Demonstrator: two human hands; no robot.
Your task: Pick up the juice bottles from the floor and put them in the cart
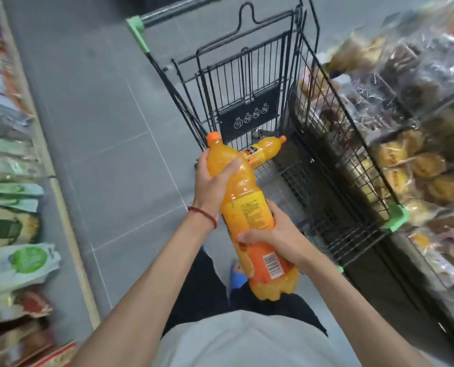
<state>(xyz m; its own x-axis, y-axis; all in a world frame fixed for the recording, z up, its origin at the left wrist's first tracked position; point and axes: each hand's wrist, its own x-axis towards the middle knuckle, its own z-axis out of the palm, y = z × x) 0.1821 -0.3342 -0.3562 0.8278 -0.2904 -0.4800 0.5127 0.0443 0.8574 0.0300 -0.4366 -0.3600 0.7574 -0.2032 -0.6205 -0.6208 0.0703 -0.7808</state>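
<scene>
1. Juice bottle (247,207): held slantwise in the air beside the cart (324,120), cap towards 11 o'clock.
2. Left hand (212,178) curls round its upper body. The right hand (276,237) grips the label part.
3. Second juice bottle (265,148): lying inside the cart, at 1 o'clock from the first.
4. Bread packs (419,165) at 3 o'clock and snack bags (22,258) at 9 o'clock.

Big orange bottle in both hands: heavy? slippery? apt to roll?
Probably heavy: the juice bottle looks full nearly to its cap, and left hand and right hand both hold it. Round, smooth body: likely rolls if laid in the cart. Clear plastic may dent under tight grip.
</scene>
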